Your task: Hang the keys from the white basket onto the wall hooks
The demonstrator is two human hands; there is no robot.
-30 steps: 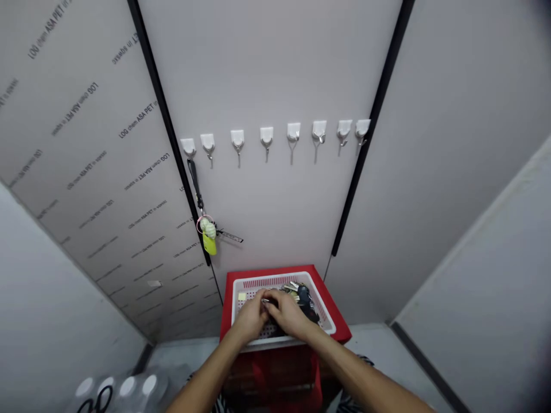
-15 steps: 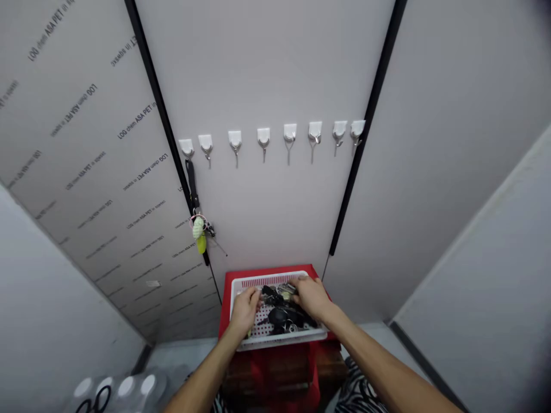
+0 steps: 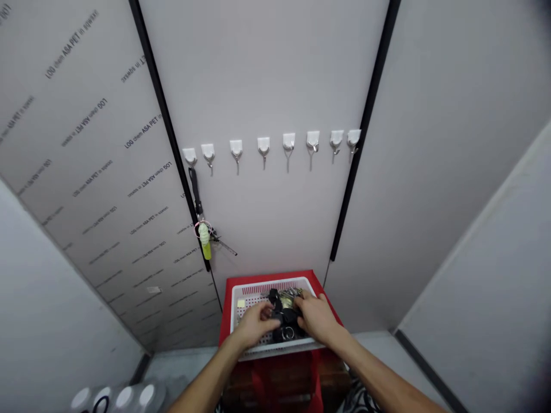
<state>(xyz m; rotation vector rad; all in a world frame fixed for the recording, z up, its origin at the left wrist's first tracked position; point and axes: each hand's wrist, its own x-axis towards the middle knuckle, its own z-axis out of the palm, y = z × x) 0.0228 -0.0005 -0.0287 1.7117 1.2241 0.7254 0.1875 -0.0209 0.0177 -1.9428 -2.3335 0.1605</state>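
A white plastic basket (image 3: 255, 350) holds a heap of keys (image 3: 289, 293) and black key fobs or straps (image 3: 287, 316). My left hand (image 3: 255, 326) reaches over the basket's left half, thumb and fingers apart, beside the black pieces. On the right, my right hand (image 3: 317, 316) has its fingers curled down onto the keys at that end; its fingertips are partly hidden among them. A metal ring (image 3: 287, 334) shows near the front of the heap. A small pale yellow piece (image 3: 241, 303) lies at the basket's back left.
Several white adhesive hooks (image 3: 263, 144) line the wall ahead. From the leftmost one hangs a black strap (image 3: 196, 192) with keys and a green charm (image 3: 205, 238). Beneath the basket is a red bag (image 3: 224, 307). Clear containers with white lids (image 3: 124, 397) stand at lower left.
My left hand has moved right and toward me, its fingers spreading beside the black pieces. My right hand stays over the right end. The black pieces have shifted, and the yellow piece now shows.
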